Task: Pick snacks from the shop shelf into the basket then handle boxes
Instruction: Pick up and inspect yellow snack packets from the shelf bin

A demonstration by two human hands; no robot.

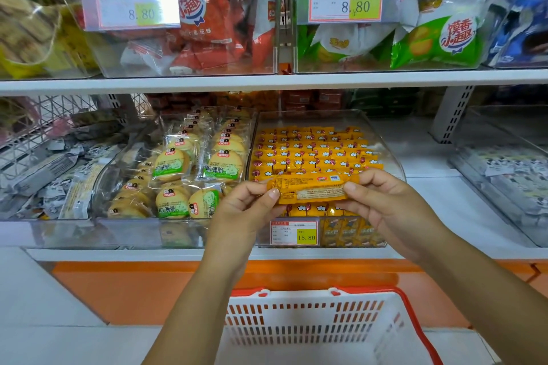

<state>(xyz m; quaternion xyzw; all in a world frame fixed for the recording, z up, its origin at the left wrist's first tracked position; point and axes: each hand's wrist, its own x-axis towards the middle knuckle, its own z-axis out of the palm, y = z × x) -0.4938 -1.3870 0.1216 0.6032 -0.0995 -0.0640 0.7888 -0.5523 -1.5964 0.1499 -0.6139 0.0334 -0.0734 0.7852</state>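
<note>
I hold a long orange snack packet (311, 188) level in front of the lower shelf, its back label facing me. My left hand (249, 207) pinches its left end and my right hand (382, 201) pinches its right end. Behind it a clear bin (391, 157) holds several rows of the same orange packets (314, 151). A white shopping basket (311, 326) with a red rim and handle stands below my forearms, its inside mostly out of view.
A clear bin of round biscuits in green-labelled wrappers (184, 175) sits left of the orange one, grey-wrapped snacks (50, 175) further left. Upper shelf bins hold red (201, 27) and green (433, 41) bags. A price tag reading 15.80 (293, 232) hangs under my hands.
</note>
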